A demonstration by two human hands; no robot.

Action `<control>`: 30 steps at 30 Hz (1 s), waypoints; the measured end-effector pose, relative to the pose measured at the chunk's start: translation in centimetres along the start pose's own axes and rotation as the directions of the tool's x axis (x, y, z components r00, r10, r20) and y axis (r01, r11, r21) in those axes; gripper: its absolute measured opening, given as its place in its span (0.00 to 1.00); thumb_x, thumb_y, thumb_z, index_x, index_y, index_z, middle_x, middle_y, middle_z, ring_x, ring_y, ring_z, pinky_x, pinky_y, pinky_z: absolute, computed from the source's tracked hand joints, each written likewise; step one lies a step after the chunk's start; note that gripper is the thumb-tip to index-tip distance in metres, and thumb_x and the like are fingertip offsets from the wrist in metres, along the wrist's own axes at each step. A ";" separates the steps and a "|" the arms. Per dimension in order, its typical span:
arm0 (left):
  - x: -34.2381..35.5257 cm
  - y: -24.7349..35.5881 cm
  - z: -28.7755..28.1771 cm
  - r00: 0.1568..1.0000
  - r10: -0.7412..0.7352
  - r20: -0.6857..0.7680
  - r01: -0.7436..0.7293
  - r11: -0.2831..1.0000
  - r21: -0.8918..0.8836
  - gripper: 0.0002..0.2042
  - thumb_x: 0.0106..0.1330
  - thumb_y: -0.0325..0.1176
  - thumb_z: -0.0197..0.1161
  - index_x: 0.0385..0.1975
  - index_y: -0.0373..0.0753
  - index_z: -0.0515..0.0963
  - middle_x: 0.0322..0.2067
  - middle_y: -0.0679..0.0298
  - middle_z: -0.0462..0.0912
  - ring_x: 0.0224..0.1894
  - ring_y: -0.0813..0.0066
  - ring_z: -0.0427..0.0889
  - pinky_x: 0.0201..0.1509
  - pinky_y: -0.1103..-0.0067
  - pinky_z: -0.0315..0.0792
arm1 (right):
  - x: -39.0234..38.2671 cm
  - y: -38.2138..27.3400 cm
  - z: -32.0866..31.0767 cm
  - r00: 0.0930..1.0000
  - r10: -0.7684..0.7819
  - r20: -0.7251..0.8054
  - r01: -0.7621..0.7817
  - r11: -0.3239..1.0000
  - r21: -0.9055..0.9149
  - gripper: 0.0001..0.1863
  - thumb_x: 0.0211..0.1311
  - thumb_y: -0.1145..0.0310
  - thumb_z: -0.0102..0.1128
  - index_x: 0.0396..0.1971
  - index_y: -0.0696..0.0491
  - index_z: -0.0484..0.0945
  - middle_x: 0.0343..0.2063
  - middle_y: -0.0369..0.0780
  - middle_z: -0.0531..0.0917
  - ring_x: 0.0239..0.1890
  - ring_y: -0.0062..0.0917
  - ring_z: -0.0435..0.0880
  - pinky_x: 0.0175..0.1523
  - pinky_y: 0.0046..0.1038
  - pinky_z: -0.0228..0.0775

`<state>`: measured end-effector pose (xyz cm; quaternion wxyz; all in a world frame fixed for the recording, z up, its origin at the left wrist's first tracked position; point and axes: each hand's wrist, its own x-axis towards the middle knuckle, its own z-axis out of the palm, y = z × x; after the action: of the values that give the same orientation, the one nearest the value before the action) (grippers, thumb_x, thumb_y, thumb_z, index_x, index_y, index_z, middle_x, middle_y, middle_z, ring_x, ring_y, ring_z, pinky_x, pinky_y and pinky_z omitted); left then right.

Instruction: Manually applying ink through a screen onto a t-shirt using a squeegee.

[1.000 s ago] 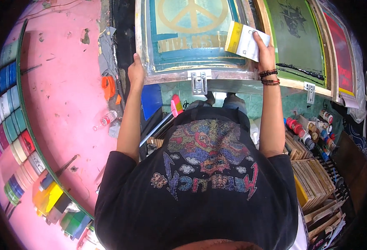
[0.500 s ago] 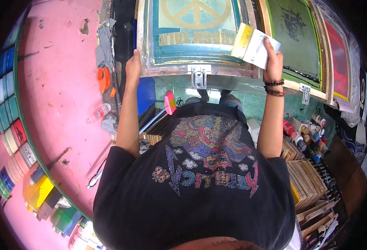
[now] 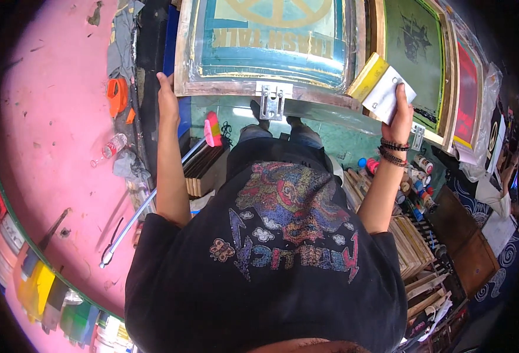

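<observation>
A wood-framed printing screen (image 3: 224, 88) with a teal border and a peace-sign design lies in front of me, a metal clamp (image 3: 273, 101) at the middle of its near edge. My left hand (image 3: 168, 103) is beside the screen's left near corner, fingers stretched and empty; a small gap seems to separate it from the frame. In my right hand (image 3: 399, 120) is a flat white-and-yellow piece (image 3: 383, 88), gripped by its white part with the thumb on top. Its yellow strip points away over the screen's right near corner.
A second screen (image 3: 409, 65) with a green mesh and a red one (image 3: 468, 88) stand at the right. Along the left runs a pink table (image 3: 53, 147) with an orange tool (image 3: 117, 97) and a clear bottle (image 3: 113, 145). Wooden frames (image 3: 409, 247) and paint bottles (image 3: 421, 176) sit below right.
My left hand has come off the screen's left edge and opened. My right hand still holds the white-and-yellow piece, now tilted more. The whole view has shifted a little.
</observation>
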<state>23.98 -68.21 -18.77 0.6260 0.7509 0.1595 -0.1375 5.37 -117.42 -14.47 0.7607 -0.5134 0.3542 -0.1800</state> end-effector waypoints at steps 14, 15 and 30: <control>0.0 -2.7 -1.1 0.997 -0.056 0.050 0.058 0.997 -0.054 0.44 0.72 0.70 0.26 0.63 0.32 0.70 0.53 0.54 0.81 0.50 0.64 0.81 0.52 0.69 0.72 | -0.1 1.0 0.6 0.995 0.029 0.091 -0.039 0.994 0.103 0.22 0.71 0.52 0.58 0.51 0.56 0.77 0.41 0.36 0.85 0.39 0.21 0.85 0.44 0.25 0.77; 0.1 -3.0 -1.2 0.997 -0.070 0.042 0.072 0.996 -0.050 0.44 0.72 0.70 0.27 0.63 0.33 0.70 0.51 0.55 0.82 0.49 0.65 0.81 0.52 0.69 0.73 | -0.2 1.0 0.7 0.994 0.030 0.102 -0.042 0.993 0.113 0.22 0.72 0.52 0.58 0.51 0.55 0.77 0.41 0.36 0.85 0.39 0.21 0.85 0.44 0.25 0.77; -4.9 -7.9 -1.3 0.975 -0.078 -0.210 0.074 0.997 -0.028 0.34 0.73 0.63 0.45 0.57 0.33 0.71 0.42 0.60 0.77 0.34 0.72 0.78 0.38 0.74 0.77 | -3.2 1.7 2.3 0.989 0.012 0.145 -0.066 0.924 0.376 0.21 0.70 0.64 0.58 0.58 0.59 0.72 0.52 0.40 0.82 0.53 0.28 0.82 0.57 0.32 0.75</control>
<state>16.27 -65.97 -23.59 0.6073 0.7483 0.2550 -0.0791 4.68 -113.24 -14.36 0.8721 -0.3606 0.2684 -0.1934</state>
